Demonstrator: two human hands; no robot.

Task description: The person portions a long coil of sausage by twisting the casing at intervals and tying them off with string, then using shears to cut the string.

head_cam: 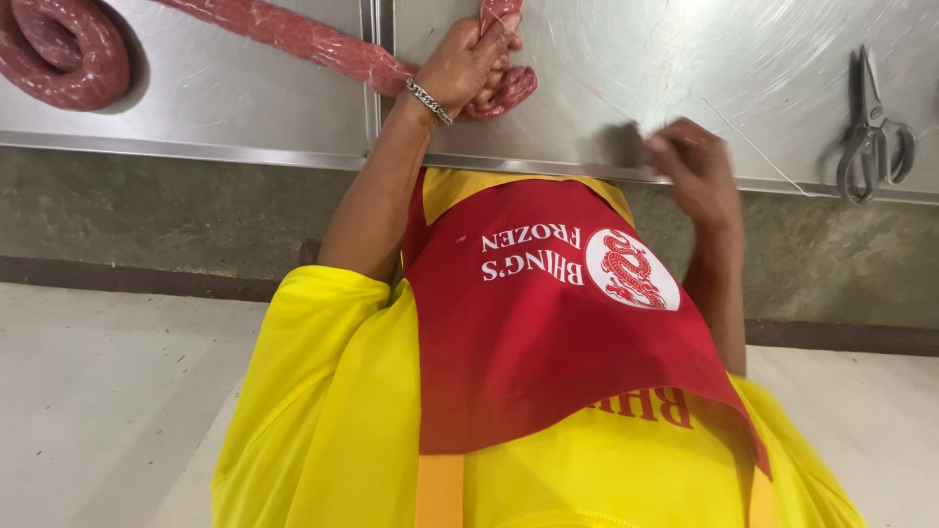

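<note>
Scratched steel counter [245, 93], concrete floor [98, 391] below. My left hand [469, 59] grips the sausage rope [313, 41]; right hand [690, 166] blurred, grip indeterminable.

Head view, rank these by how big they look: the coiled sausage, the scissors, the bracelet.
1. coiled sausage, even though the frame edge crops it
2. scissors
3. bracelet
All sit at about table distance, so the order seems safe.
</note>
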